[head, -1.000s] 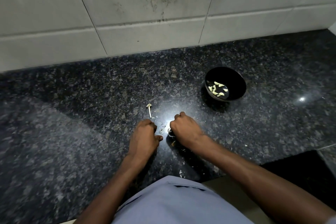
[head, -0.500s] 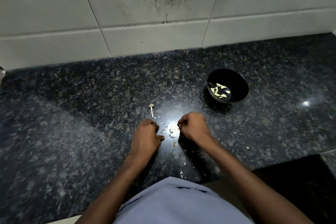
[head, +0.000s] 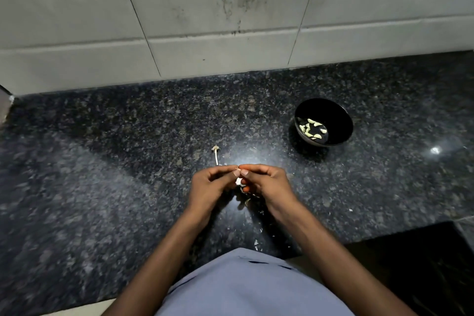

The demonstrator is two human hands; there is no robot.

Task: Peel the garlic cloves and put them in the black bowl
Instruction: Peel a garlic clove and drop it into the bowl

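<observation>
left hand (head: pixel 209 186) and right hand (head: pixel 265 182) meet above the granite counter (head: pixel 102 187), fingertips of both pinching one small garlic clove (head: pixel 238 181) between them; black bowl (head: pixel 341 120) with peeled cloves (head: pixel 313 129) sits well apart, far right

Garlic clove (head: pixel 238 181): small, pale, partly hidden, pinched between both hands above the counter. Black bowl (head: pixel 333 110): round, glossy, upright, set right of it; peeled cloves (head: pixel 312 128) heaped inside.
</observation>
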